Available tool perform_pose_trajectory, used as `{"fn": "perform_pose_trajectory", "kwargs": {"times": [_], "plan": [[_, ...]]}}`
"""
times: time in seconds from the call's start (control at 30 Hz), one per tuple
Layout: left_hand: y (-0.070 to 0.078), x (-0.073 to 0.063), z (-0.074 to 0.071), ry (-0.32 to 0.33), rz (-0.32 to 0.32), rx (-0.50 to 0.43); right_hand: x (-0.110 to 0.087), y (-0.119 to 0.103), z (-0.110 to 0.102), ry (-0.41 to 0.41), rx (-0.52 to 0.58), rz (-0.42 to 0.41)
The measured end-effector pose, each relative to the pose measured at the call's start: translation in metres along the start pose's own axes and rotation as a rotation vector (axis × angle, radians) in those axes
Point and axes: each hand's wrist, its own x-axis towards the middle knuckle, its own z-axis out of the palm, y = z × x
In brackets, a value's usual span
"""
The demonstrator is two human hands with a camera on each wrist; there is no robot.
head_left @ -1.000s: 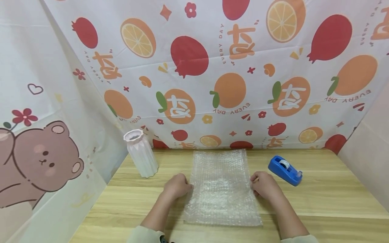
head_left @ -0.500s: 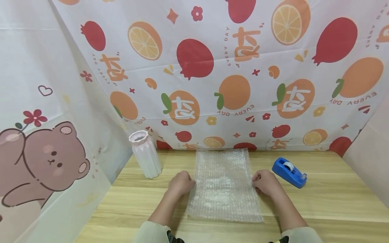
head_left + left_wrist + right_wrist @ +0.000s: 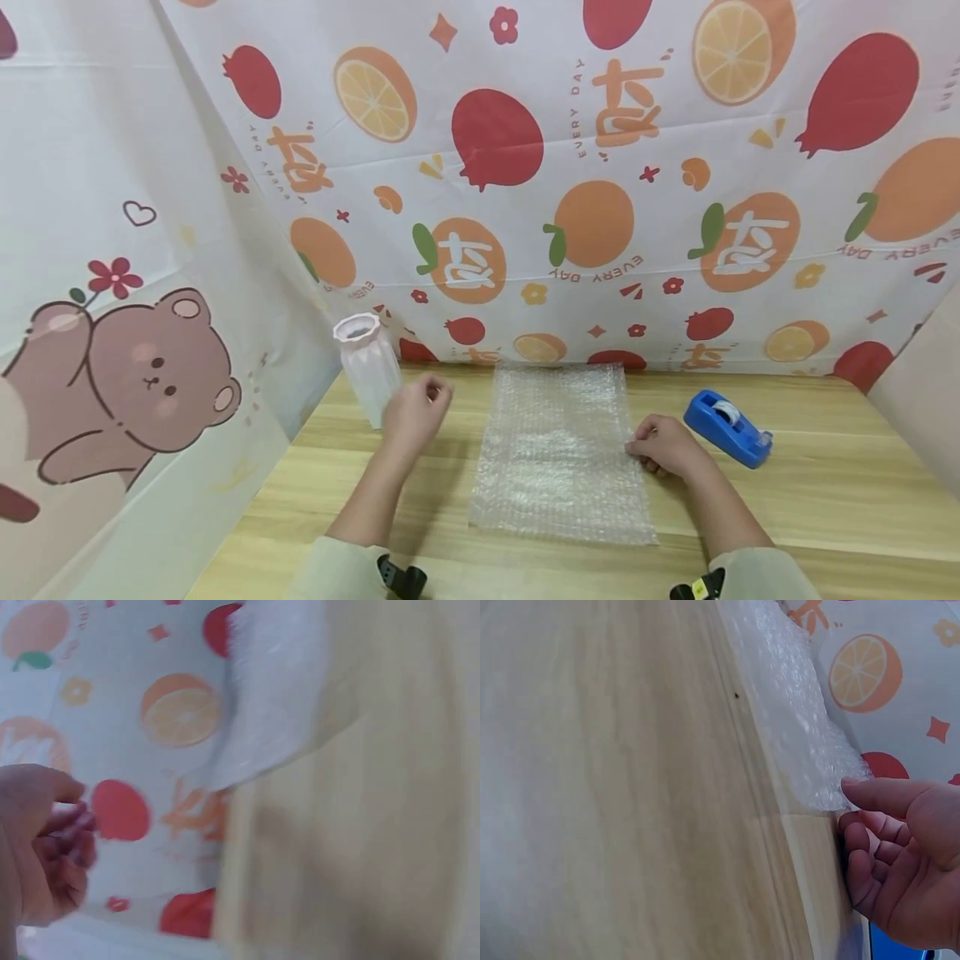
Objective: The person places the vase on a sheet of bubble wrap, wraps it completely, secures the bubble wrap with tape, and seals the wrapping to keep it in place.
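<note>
A sheet of clear bubble wrap (image 3: 558,458) lies flat on the wooden table. At its right edge is my right hand (image 3: 669,446), thumb and index finger on either side of the wrap's edge in the right wrist view, other fingers curled. My left hand (image 3: 415,414) is raised off to the left of the sheet, fingers loosely bent around nothing. Behind it stands a white ribbed vase (image 3: 367,362), its lower right side partly covered by the hand in the head view. The left wrist view is blurred and shows the bubble wrap (image 3: 274,682) apart from that hand.
A blue tape dispenser (image 3: 726,427) with a roll of tape sits right of the right hand. The wooden table (image 3: 840,500) ends at a fruit-print cloth (image 3: 592,225) hanging behind it. A bear-print cloth (image 3: 161,350) hangs along the left side.
My left hand has let go of the wrap's left edge and moved up and left toward the vase. The right hand stays at the right edge. The head view has shifted slightly.
</note>
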Motion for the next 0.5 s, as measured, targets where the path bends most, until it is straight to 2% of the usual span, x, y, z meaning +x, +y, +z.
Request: {"fn": "perform_pose_trajectory", "kwargs": {"times": [0.17,0.2,0.27,0.3,0.37,0.43,0.5], "plan": [[-0.005,0.019,-0.038,0.422,0.180,-0.140,-0.001,0.001,-0.004,0.000,0.021,0.007],[-0.007,0.023,-0.045,0.489,0.193,-0.170,-0.001,0.001,-0.005,-0.002,0.025,0.008],[-0.013,0.032,-0.055,0.582,0.166,-0.237,-0.001,0.001,-0.006,-0.003,0.035,0.009],[-0.017,0.036,-0.060,0.598,0.126,-0.276,0.000,0.002,-0.006,-0.004,0.039,0.012],[-0.025,0.043,-0.066,0.588,0.008,-0.346,0.000,0.002,-0.005,-0.006,0.043,0.015],[-0.035,0.049,-0.068,0.527,-0.122,-0.395,0.001,0.001,-0.004,-0.006,0.047,0.022],[-0.046,0.052,-0.068,0.446,-0.224,-0.419,0.002,-0.001,-0.002,-0.009,0.047,0.031]]}}
